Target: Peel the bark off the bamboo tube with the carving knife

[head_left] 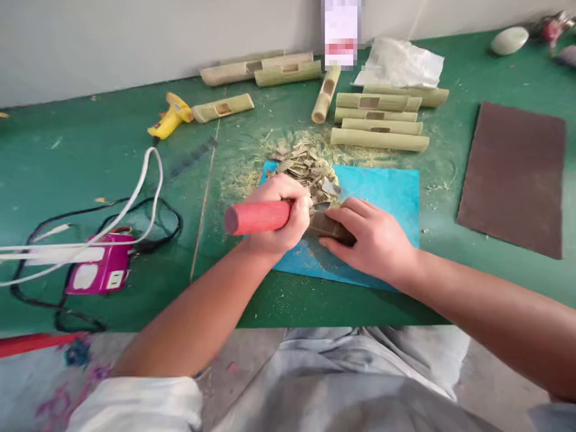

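My left hand (283, 210) is closed around a red-handled knife (258, 217); the handle's butt points left, and only a bit of the metal blade shows beyond my fingers. That blade meets a brown piece of bamboo (326, 225), which my right hand (375, 237) grips from the right. Both hands are over a blue sheet (380, 186) on the green table. Just beyond them lies a heap of bamboo chips (308, 165) with pale shavings around it. My left fist hides part of the bamboo's near end.
Several cut bamboo tubes (380, 141) with square openings lie at the back. On the left are a yellow glue gun (171, 117), a purple power strip (101, 264) and looping cables (157, 174). A brown sheet (515, 180) lies right, crumpled white plastic (400, 63) behind.
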`<state>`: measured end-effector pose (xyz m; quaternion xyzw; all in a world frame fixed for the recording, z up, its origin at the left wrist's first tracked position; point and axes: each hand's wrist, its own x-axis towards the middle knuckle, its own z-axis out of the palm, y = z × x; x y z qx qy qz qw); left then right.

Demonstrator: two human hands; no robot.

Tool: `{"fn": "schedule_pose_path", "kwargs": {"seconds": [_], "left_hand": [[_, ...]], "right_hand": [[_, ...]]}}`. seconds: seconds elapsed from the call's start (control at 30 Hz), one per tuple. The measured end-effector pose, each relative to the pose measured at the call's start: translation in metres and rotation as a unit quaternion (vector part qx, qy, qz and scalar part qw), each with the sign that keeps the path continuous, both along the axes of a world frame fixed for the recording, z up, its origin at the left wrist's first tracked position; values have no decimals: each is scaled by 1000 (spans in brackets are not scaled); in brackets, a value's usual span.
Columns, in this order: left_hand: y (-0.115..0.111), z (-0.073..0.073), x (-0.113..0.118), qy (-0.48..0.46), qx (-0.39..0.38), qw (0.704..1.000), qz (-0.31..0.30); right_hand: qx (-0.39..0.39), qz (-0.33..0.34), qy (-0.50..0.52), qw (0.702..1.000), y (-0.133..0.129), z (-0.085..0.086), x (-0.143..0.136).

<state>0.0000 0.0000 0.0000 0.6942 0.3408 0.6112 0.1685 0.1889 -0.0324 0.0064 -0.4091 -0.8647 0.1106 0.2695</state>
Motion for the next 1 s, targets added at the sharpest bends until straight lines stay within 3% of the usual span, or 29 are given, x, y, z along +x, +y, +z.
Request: {"fn": "schedule_pose_path", "kwargs": {"seconds": [0.4, 0.6, 0.8, 1.0], "left_hand": [[3, 0, 1, 10, 23, 1000, 5], [-2, 8, 0, 89, -10, 996, -4], [-4, 1, 2, -7, -46, 996, -74], [4, -5, 7, -120, -13, 993, -17]], "right_hand": [[1, 1, 6, 1000, 1, -2, -2], [-25, 11, 7, 1000, 1, 1, -2], [-55, 11, 17, 998, 3, 3, 1], [-36, 3, 16, 999, 4, 1, 0]]}}
